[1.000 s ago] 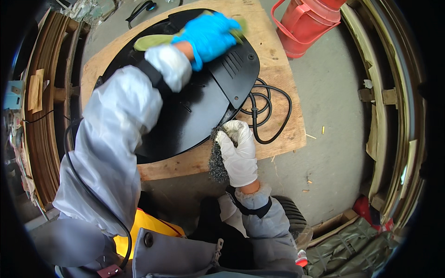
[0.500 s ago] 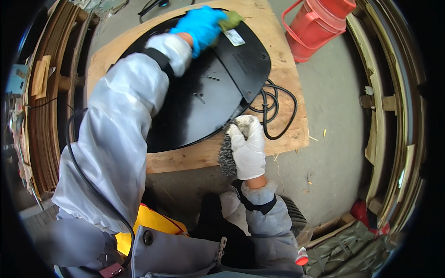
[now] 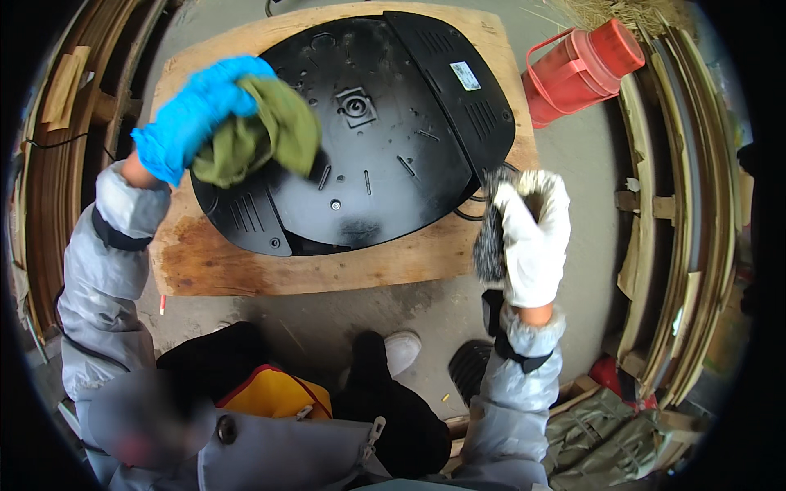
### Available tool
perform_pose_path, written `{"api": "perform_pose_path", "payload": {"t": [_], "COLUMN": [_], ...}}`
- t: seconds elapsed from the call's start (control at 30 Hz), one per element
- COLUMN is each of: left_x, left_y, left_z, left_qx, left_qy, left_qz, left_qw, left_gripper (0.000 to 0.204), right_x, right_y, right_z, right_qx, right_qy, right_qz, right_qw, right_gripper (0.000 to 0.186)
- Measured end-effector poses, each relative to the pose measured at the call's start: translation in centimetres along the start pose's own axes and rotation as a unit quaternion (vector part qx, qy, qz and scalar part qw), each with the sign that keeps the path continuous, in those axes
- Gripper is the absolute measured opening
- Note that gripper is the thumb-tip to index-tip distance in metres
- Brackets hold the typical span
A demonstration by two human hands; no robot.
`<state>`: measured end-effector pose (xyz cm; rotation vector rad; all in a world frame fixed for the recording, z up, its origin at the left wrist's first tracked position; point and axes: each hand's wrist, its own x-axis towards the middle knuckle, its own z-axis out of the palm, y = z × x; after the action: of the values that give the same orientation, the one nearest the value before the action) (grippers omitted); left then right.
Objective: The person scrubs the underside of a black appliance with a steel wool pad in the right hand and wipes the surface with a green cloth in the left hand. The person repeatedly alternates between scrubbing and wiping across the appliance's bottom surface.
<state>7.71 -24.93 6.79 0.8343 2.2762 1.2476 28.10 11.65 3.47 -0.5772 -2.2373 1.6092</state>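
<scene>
My left hand point(image 3: 196, 106), in a blue glove, grips a crumpled olive-green cloth point(image 3: 278, 135) at the left end of a large black oval appliance point(image 3: 401, 131). The cloth hides part of that end; whether it touches the surface I cannot tell. Vent slots, screw holes and a white label show on the appliance's upper face, with dull smudges near its middle and front edge. Off its right end, my right hand point(image 3: 540, 237) in a white glove is closed on a dark grey steel wool pad point(image 3: 491, 241).
Beneath the appliance is a wooden board point(image 3: 368, 270), with part of a black cord point(image 3: 469, 216) showing at the right. A red jug-like container point(image 3: 573, 78) stands beyond the board's right side. Stacked wooden boards point(image 3: 684, 213) line the right; more point(image 3: 70, 155) line the left.
My left hand and the cloth have come from the appliance's far right end to its left end. The right hand has moved rightward with the steel wool. The appliance looks turned in view.
</scene>
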Motion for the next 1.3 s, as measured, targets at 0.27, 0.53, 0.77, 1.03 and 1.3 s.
{"api": "perform_pose_path", "payload": {"t": [0.27,0.53,0.77,1.03,1.3], "left_x": [-2.1,-2.4,-3.0,-2.3,-2.8], "left_y": [-8.6,-9.2,-9.5,-9.7,-9.6], "left_z": [1.2,2.9,2.6,3.1,2.9], "left_qx": [0.087,0.234,0.146,0.12,0.138], "left_qy": [0.198,0.271,0.244,0.272,0.274], "left_qz": [-0.005,0.071,0.024,0.045,0.039], "left_qw": [0.976,0.931,0.959,0.954,0.951], "left_gripper": [0.037,0.034,0.034,0.033,0.034], "right_x": [1.8,8.6,5.2,9.2,10.5], "right_y": [1.7,2.9,2.5,2.4,-1.6], "right_z": [4.9,9.6,5.6,8.4,14.5], "right_qx": [-0.38,-0.449,-0.493,-0.49,-0.376], "right_qy": [-0.105,-0.079,-0.144,-0.143,-0.263], "right_qz": [-0.334,-0.345,-0.301,-0.372,-0.259], "right_qw": [0.856,0.821,0.803,0.775,0.85], "right_gripper": [0.038,0.014,0.017,0.01,0.012]}}
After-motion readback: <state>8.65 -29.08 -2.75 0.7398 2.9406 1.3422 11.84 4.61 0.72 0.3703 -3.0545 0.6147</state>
